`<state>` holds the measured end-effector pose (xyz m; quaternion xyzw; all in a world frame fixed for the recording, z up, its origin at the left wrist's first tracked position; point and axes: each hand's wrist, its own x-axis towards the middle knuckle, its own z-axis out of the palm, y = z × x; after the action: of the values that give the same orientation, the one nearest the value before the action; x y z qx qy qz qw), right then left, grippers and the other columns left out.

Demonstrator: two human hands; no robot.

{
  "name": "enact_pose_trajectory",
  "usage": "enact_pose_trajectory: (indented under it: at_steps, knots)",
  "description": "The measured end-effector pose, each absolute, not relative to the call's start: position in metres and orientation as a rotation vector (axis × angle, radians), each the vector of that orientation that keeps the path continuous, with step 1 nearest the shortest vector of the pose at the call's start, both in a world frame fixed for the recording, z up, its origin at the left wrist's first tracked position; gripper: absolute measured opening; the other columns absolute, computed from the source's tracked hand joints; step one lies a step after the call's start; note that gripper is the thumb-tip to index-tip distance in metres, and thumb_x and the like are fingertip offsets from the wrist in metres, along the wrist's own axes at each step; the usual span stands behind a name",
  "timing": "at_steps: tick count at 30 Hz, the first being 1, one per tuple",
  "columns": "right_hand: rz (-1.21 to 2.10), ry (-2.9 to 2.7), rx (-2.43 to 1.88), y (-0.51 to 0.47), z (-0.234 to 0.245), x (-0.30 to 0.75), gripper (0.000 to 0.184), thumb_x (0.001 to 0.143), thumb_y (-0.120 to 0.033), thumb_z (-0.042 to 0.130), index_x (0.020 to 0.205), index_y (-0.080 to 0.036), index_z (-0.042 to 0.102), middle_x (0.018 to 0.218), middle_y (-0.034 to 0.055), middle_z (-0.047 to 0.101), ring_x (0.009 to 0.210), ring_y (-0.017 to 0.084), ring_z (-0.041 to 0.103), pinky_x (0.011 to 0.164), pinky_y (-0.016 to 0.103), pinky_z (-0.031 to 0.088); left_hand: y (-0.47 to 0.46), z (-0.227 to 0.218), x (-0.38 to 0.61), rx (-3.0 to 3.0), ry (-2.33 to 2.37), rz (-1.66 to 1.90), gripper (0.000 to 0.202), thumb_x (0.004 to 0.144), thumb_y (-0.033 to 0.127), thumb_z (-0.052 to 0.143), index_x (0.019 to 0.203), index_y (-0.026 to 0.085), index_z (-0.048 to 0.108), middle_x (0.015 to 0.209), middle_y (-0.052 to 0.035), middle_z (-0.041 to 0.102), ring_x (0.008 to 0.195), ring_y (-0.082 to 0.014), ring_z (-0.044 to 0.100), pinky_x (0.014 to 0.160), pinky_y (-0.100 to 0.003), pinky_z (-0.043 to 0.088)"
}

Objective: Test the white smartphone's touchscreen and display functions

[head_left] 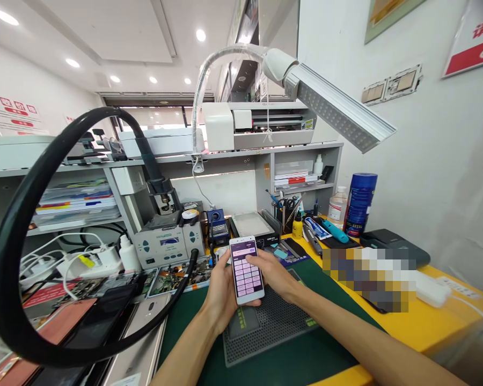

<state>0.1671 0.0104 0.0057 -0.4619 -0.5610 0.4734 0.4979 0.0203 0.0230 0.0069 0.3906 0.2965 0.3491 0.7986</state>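
A white smartphone [246,270] is lit up with a purple grid of keys on its screen. My left hand [221,292] wraps round its left edge and back, holding it upright above a grey perforated work mat [269,327]. Coming in from the right side, my right hand [274,274] has its fingers curled against the phone's right edge and its thumb on the screen. Both forearms reach in from the bottom of the view over a dark green desk mat [306,364].
A thick black hose [20,230] loops at left from a grey rework station [167,241]. Circuit boards [177,276] and phone parts lie left. An LED lamp [338,110] hangs overhead. Tools, tubes, a blue canister [360,203] and a black device [394,246] stand right on the yellow bench.
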Motion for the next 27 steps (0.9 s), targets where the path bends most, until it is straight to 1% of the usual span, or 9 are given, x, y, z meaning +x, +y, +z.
enact_pose_trajectory:
  at_steps: [3, 8, 18, 24, 27]
  knots:
    - [1.172, -1.348, -1.102, 0.0110, 0.0048, 0.1682, 0.028, 0.088, -0.042, 0.050, 0.094, -0.018, 0.063, 0.080, 0.0017, 0.063, 0.072, 0.017, 0.057, 0.065, 0.028, 0.041, 0.0216, 0.0100, 0.0200, 0.826, 0.645, 0.751, 0.064, 0.082, 0.068, 0.047, 0.108, 0.012, 0.066, 0.086, -0.0125, 0.067, 0.074, -0.0269, 0.065, 0.058, -0.044, 0.059]
    - [1.181, -1.343, -1.098, 0.0118, 0.0036, 0.1686, 0.027, 0.086, -0.042, 0.053, 0.093, -0.018, 0.063, 0.081, 0.0021, 0.063, 0.072, 0.017, 0.057, 0.065, 0.028, 0.041, 0.0212, 0.0105, 0.0203, 0.818, 0.648, 0.742, 0.063, 0.083, 0.068, 0.046, 0.106, 0.012, 0.066, 0.086, -0.0126, 0.067, 0.075, -0.0280, 0.066, 0.058, -0.046, 0.059]
    - [1.169, -1.366, -1.097, 0.0124, 0.0019, 0.1700, 0.024, 0.086, -0.035, 0.053, 0.099, -0.017, 0.064, 0.081, 0.0021, 0.064, 0.073, 0.018, 0.057, 0.067, 0.028, 0.041, 0.0229, 0.0077, 0.0189, 0.811, 0.638, 0.752, 0.065, 0.082, 0.068, 0.049, 0.111, 0.012, 0.065, 0.088, -0.0126, 0.067, 0.075, -0.0282, 0.067, 0.059, -0.046, 0.059]
    - [1.129, -1.393, -1.087, 0.0120, 0.0043, 0.1679, 0.022, 0.084, -0.031, 0.055, 0.098, -0.017, 0.065, 0.081, 0.0021, 0.065, 0.074, 0.018, 0.057, 0.068, 0.029, 0.042, 0.0240, 0.0076, 0.0204, 0.806, 0.634, 0.753, 0.063, 0.082, 0.067, 0.048, 0.109, 0.013, 0.065, 0.088, -0.0129, 0.068, 0.076, -0.0282, 0.068, 0.058, -0.043, 0.059]
    - [1.127, -1.388, -1.087, 0.0126, 0.0042, 0.1682, 0.021, 0.084, -0.031, 0.055, 0.096, -0.017, 0.065, 0.081, 0.0019, 0.064, 0.074, 0.018, 0.056, 0.068, 0.029, 0.042, 0.0230, 0.0084, 0.0201, 0.801, 0.623, 0.739, 0.063, 0.083, 0.067, 0.047, 0.110, 0.013, 0.065, 0.088, -0.0131, 0.068, 0.075, -0.0279, 0.067, 0.058, -0.044, 0.059]
